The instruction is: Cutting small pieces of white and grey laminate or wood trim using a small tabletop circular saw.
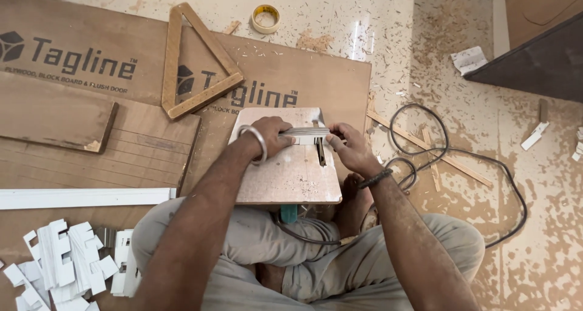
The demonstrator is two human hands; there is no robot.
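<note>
Where the strips lie: while both hands press in from either side, the stack of thin grey strips point(305, 134) sits flat across the far part of the small board point(290, 177), just above the dark slot point(320, 152).
Left hand: the left hand point(271, 136), with a metal bangle point(258, 142) at the wrist, is clenched over the stack's 9 o'clock end.
Right hand: the right hand point(351, 148) pinches the 3 o'clock end between thumb and fingertips; a dark band point(375, 178) circles the wrist.
Board edges: its near edge overhangs the person's lap; its far edge rests on the large brown plywood sheet point(291, 80).
At 11 o'clock: a wooden triangle frame point(199, 61) lies well apart from the hands.
At 12 o'clock: a roll of tape point(266, 18) on the dusty floor.
At 3 o'clock: a black cable point(461, 159) loops near the right wrist, narrowing the floor there.
At 8 o'clock: a white batten point(85, 197) and a heap of white cut pieces point(61, 265).
</note>
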